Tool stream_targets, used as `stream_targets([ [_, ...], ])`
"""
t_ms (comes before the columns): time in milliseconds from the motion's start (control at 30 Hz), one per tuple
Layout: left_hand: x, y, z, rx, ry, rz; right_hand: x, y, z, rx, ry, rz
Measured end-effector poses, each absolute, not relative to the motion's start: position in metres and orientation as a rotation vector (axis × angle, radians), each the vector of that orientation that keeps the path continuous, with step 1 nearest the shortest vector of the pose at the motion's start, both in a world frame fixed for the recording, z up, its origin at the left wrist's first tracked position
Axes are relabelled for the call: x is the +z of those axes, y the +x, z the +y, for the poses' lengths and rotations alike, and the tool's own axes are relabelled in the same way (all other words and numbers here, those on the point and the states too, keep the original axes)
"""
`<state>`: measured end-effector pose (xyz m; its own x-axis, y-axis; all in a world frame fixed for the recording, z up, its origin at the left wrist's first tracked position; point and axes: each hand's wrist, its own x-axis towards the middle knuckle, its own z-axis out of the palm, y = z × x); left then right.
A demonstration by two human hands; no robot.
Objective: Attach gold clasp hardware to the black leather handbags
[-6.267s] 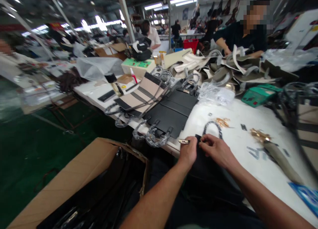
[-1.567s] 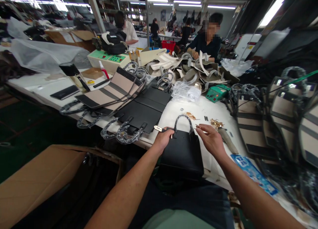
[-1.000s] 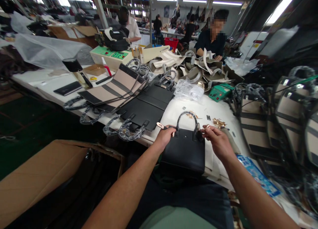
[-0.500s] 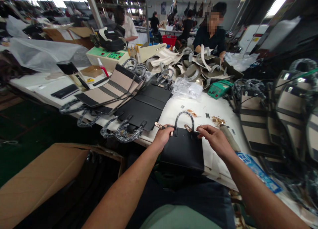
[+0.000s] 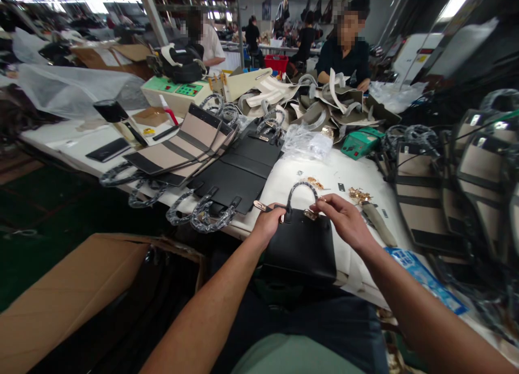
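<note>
1. The left hand [image 5: 267, 225] is closed around the upper left corner of the black, smooth leather-look handbag [image 5: 300, 247], probably steadying it across the near edge of the white table [image 5: 357, 171].
2. The right hand [image 5: 343, 217] has its fingers drawn narrowly together beside the gold-coloured metal clasp [image 5: 311, 214] on the bag's top edge, perhaps to align it; whether they grip it, I cannot tell.
3. The left palm hides where the gold-tipped black strap [image 5: 262, 206] begins.
4. The bag's base merges into shadow.
</note>
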<state>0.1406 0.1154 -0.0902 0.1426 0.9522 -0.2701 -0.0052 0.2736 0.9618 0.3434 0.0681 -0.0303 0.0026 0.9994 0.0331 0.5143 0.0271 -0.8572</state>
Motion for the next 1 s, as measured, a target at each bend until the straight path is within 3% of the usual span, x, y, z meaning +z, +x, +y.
stream_targets([
  [100,-0.094,0.141,0.118,0.913,1.076,1.193,-0.024,0.357,0.063,0.951,-1.538,-1.633],
  [300,-0.093,0.141,0.119,0.922,1.113,1.193,-0.035,0.339,0.070,0.692,-1.571,-1.774],
  [500,-0.094,0.139,0.117,0.921,1.119,1.204,-0.022,0.323,0.071,1.128,-1.491,-1.590],
  [733,-0.099,0.140,0.116,0.923,1.099,1.131,-0.007,0.385,0.057,1.575,-1.587,-1.415],
  [1000,-0.095,0.140,0.114,0.865,1.091,1.207,-0.060,0.377,0.030,1.042,-1.864,-1.207],
])
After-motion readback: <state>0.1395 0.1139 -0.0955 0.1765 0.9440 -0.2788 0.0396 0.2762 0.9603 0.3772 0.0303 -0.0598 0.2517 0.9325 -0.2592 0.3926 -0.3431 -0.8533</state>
